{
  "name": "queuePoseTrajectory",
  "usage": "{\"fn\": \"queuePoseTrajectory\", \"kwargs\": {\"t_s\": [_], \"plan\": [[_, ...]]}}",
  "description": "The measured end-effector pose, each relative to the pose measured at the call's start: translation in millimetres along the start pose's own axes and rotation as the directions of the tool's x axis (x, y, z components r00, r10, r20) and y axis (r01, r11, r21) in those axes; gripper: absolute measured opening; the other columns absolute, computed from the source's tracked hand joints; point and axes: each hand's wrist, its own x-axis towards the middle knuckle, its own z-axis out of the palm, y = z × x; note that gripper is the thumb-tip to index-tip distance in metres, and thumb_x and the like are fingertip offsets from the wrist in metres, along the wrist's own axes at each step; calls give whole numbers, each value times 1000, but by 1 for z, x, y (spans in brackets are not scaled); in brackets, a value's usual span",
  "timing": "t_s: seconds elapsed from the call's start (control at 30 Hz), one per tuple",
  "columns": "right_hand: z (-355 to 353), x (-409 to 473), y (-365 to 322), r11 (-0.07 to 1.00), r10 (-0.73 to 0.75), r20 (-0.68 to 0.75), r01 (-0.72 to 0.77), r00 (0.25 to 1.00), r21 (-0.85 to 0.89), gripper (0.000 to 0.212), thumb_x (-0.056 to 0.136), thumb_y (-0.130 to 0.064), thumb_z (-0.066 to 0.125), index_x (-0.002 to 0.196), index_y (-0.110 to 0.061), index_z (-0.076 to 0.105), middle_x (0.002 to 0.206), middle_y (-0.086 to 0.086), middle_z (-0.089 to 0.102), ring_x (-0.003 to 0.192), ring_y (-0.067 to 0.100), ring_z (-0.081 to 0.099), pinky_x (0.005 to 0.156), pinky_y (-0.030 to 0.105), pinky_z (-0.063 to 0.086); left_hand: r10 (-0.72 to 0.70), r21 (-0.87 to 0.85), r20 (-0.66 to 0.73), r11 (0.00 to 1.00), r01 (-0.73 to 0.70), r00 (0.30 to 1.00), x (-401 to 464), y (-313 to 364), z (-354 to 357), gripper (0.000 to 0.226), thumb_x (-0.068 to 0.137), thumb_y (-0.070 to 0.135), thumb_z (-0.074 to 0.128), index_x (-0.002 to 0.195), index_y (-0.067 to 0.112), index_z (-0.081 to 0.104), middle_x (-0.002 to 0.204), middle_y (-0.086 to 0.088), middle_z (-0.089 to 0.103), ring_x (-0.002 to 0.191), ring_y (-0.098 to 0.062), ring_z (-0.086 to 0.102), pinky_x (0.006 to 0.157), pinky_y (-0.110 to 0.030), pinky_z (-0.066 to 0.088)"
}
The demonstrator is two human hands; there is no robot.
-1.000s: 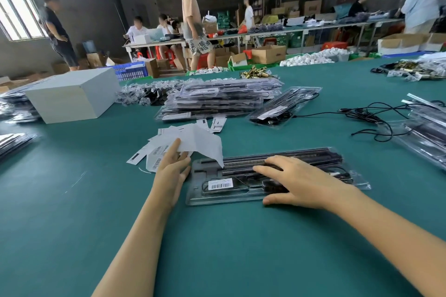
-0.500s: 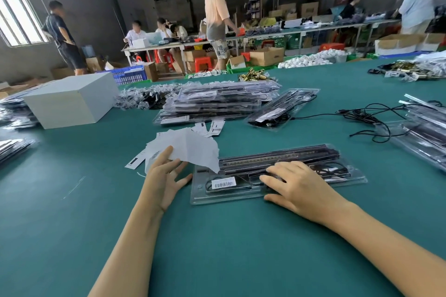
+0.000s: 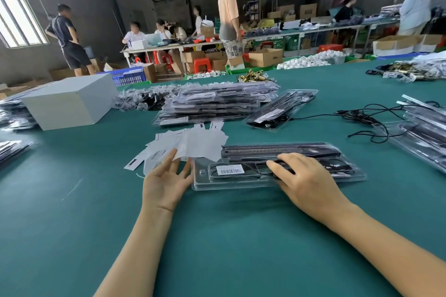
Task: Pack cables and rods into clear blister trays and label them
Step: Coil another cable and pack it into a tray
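Note:
A clear blister tray point(image 3: 241, 182) lies on the green table in front of me, holding dark rods point(image 3: 277, 152) along its far side and a coiled black cable. A white barcode label point(image 3: 229, 171) is stuck on its left part. My right hand point(image 3: 306, 181) lies flat on the tray's middle, fingers straight, pressing it. My left hand point(image 3: 169, 179) is open, palm turned up a little, its fingertips at the edge of a heap of white label sheets point(image 3: 193, 144) just left of the tray.
A stack of packed trays point(image 3: 217, 103) and one more tray point(image 3: 280, 109) lie beyond. Loose black cables point(image 3: 369, 118) and more trays point(image 3: 422, 132) are to the right. A white box point(image 3: 70, 103) stands at the left. Several people work at far tables.
My left hand has drawn back from the label sheets toward the tray's left end and turned palm up. My right hand stays on the tray.

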Motion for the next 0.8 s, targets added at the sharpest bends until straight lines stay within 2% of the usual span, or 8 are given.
{"fn": "queuePoseTrajectory", "kwargs": {"t_s": [0.2, 0.33, 0.43, 0.53, 0.6, 0.7, 0.77, 0.8], "plan": [[-10, 6, 15, 953, 178, -195, -218, 965, -210, 16, 82, -16, 74, 97, -11, 71, 85, 11, 62, 70, 32, 55, 59, 38, 43, 27, 24, -7, 999, -27, 1000, 2, -5, 0, 30, 94, 8, 47, 121, 9, 58, 106, -4, 64, 106, -32, 61, 85, -49, 55], [-19, 2, 37, 931, 283, -266, -331, 921, -155, 14, 85, -14, 72, 97, -7, 71, 86, 13, 62, 68, 33, 50, 59, 42, 47, 63, 105, -87, 993, -54, 994, 4, -9, 0, 28, 94, 8, 50, 120, 11, 60, 109, -1, 62, 109, -32, 62, 82, -44, 53], [-30, 3, 58, 885, 424, -373, -466, 826, -26, 20, 86, -15, 70, 101, -2, 70, 89, 19, 62, 71, 37, 52, 65, 43, 44, 135, 336, -104, 937, -93, 985, 3, -18, 5, 32, 95, 7, 49, 125, 16, 57, 118, -1, 60, 106, -26, 64, 83, -38, 51], [-44, 6, 75, 781, 602, -452, -602, 658, 162, 23, 90, -22, 67, 102, -2, 67, 87, 19, 61, 72, 35, 53, 65, 37, 37, 225, 731, 33, 658, -177, 974, -4, -38, 14, 41, 93, 5, 54, 131, 21, 55, 96, 6, 65, 90, -10, 64, 82, -24, 50], [-53, 7, 87, 712, 687, -457, -649, 565, 268, 27, 91, -31, 63, 94, -4, 66, 80, 18, 59, 68, 31, 51, 59, 31, 27, 162, 859, 141, 470, -202, 977, -12, -53, 21, 44, 93, 8, 58, 133, 26, 54, 86, 13, 67, 85, -3, 63, 86, -17, 49], [-62, 13, 100, 534, 845, -350, -648, 404, 543, 36, 90, -48, 58, 92, -13, 66, 80, 15, 65, 68, 33, 60, 63, 38, 42, -10, 928, 235, 299, -222, 972, -19, -74, 27, 61, 89, 29, 63, 145, 31, 39, 127, 11, 58, 116, -7, 55, 108, -31, 37], [-68, 25, 103, 337, 937, -202, -584, 285, 738, 33, 86, -49, 63, 92, -18, 69, 80, 7, 69, 66, 30, 65, 67, 48, 53, -59, 945, 328, 19, -327, 943, -20, -86, 26, 67, 92, 40, 58, 150, 34, 26, 145, 21, 34, 131, -1, 37, 111, -20, 25], [-71, 32, 104, 214, 967, -98, -539, 236, 815, 26, 84, -44, 67, 85, -19, 69, 75, 3, 69, 60, 24, 65, 62, 44, 56, -67, 917, 375, -122, -381, 925, -22, -89, 25, 67, 94, 42, 54, 151, 33, 21, 144, 24, 28, 134, 2, 29, 107, -14, 20]]}}
